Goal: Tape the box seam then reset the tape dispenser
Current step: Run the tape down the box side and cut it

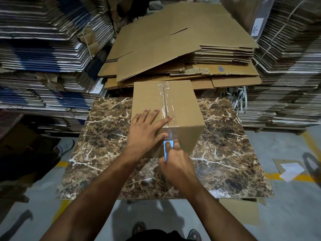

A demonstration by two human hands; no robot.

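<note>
A closed brown cardboard box (184, 108) stands on a marble-patterned table (107, 136). Clear tape (165, 100) runs along its top centre seam and down over the near edge. My left hand (147, 129) lies flat on the box's near left corner, fingers spread, the thumb pressing the tape on the front face. My right hand (175, 164) grips a blue tape dispenser (168, 148) held against the lower front face of the box. Most of the dispenser is hidden under my fingers.
Flattened brown cartons (182, 49) are piled behind the table. Tall stacks of folded cartons (40, 49) rise on the left and on the right (291, 66). Another person's sandalled foot (65, 146) is at the left. A scrap of paper (291, 171) lies on the floor at the right.
</note>
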